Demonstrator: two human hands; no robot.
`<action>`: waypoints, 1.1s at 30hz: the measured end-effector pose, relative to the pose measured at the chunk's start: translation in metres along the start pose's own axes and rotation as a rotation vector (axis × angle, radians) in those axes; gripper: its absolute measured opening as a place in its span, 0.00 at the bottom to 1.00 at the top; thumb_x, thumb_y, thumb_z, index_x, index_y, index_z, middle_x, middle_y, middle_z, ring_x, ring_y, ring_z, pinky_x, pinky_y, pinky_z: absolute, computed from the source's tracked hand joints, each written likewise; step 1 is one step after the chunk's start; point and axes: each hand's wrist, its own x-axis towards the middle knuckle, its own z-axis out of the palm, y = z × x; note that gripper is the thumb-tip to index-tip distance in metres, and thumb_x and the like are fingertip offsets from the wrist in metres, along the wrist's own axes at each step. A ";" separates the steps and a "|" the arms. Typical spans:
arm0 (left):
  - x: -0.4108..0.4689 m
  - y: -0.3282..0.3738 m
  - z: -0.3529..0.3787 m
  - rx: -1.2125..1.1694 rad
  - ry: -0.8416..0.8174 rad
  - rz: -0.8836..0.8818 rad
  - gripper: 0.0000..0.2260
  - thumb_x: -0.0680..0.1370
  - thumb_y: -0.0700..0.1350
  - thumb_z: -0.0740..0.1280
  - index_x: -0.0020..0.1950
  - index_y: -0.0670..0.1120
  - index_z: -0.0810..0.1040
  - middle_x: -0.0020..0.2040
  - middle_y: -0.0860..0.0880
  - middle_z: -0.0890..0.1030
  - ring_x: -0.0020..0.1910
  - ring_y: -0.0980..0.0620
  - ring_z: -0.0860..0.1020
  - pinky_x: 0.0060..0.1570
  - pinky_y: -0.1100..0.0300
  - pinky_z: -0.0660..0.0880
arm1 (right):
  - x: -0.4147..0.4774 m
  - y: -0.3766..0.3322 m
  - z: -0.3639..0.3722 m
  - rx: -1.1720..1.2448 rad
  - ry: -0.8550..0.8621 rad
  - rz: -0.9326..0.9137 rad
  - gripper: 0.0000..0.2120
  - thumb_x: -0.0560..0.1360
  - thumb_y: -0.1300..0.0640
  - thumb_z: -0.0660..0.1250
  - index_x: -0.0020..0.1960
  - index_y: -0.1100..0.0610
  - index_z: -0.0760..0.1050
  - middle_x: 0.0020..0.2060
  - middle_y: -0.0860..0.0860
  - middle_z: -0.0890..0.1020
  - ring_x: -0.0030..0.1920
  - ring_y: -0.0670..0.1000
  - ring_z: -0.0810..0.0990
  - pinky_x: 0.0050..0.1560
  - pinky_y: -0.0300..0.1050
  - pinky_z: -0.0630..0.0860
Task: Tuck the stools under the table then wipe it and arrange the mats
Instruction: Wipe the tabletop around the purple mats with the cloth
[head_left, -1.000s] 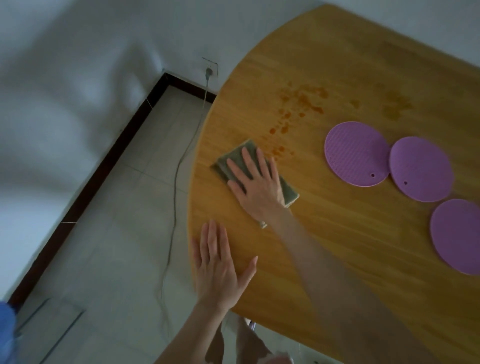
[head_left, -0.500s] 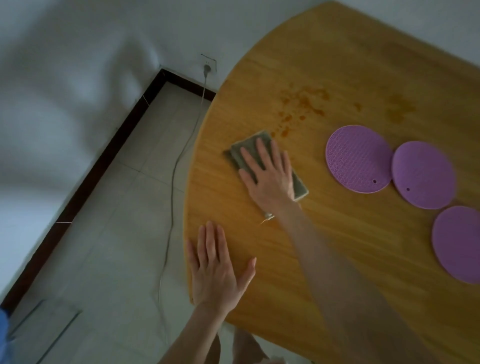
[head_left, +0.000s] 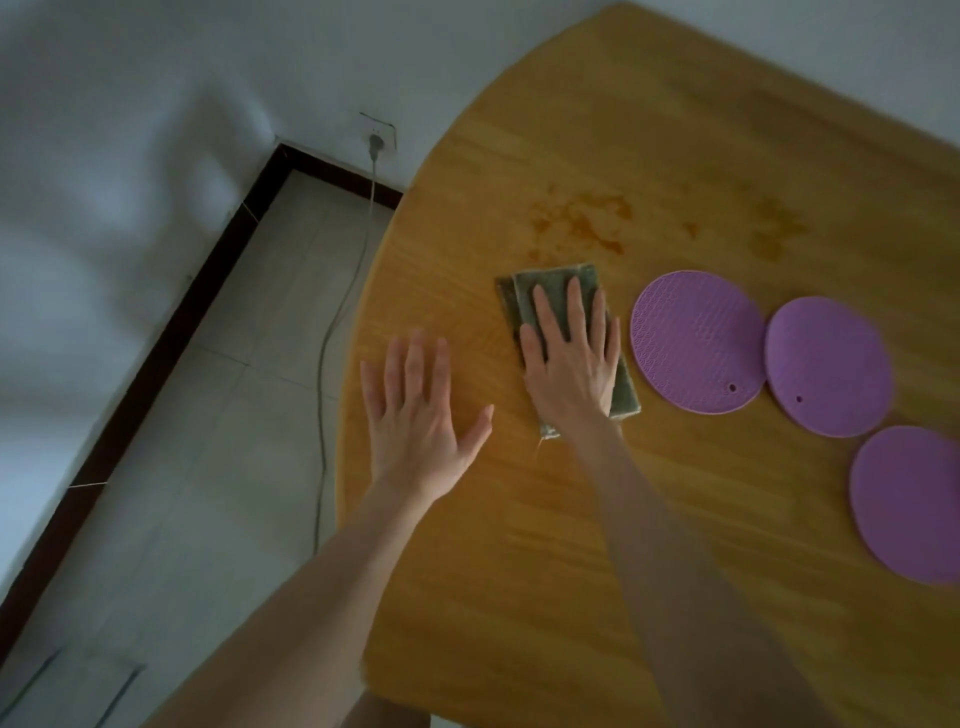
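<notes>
Green cloth (head_left: 519, 306) sits under the right hand (head_left: 571, 369), sticking out at 12 and 4 o'clock of the palm. Right hand is flat, fingers straight, pressing the cloth onto the table (head_left: 675, 130); no curl. Left hand (head_left: 415, 415) at 8 o'clock of the cloth, splayed flat near the table edge, holds nothing. Orange stains (head_left: 582, 223) at 12 o'clock. Nearest mat (head_left: 696, 343) just beside the cloth at 3 o'clock, the second mat (head_left: 828, 366) and third mat (head_left: 909, 504) beyond it.

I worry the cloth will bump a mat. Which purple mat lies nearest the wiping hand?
The leftmost mat, ribbed face up, just beside the right hand pressing the cloth.
</notes>
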 end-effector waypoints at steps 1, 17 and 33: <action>0.009 -0.002 0.000 0.007 -0.010 0.019 0.38 0.75 0.69 0.47 0.76 0.44 0.58 0.76 0.40 0.58 0.75 0.41 0.52 0.72 0.42 0.41 | -0.008 -0.005 0.002 0.006 0.006 0.014 0.26 0.80 0.39 0.41 0.76 0.42 0.47 0.77 0.50 0.47 0.76 0.56 0.41 0.72 0.53 0.35; 0.020 -0.005 -0.001 -0.028 -0.025 0.042 0.35 0.75 0.67 0.52 0.73 0.46 0.65 0.74 0.40 0.63 0.74 0.38 0.57 0.70 0.34 0.49 | 0.047 -0.042 0.000 0.005 -0.035 -0.081 0.26 0.80 0.39 0.44 0.76 0.42 0.50 0.77 0.50 0.49 0.76 0.58 0.43 0.72 0.53 0.35; 0.113 0.025 -0.002 -0.002 -0.009 0.087 0.33 0.77 0.67 0.44 0.76 0.49 0.55 0.77 0.42 0.56 0.76 0.40 0.51 0.70 0.36 0.41 | 0.144 0.019 -0.023 0.004 -0.016 0.138 0.26 0.80 0.38 0.41 0.77 0.42 0.46 0.77 0.50 0.44 0.76 0.56 0.39 0.72 0.52 0.35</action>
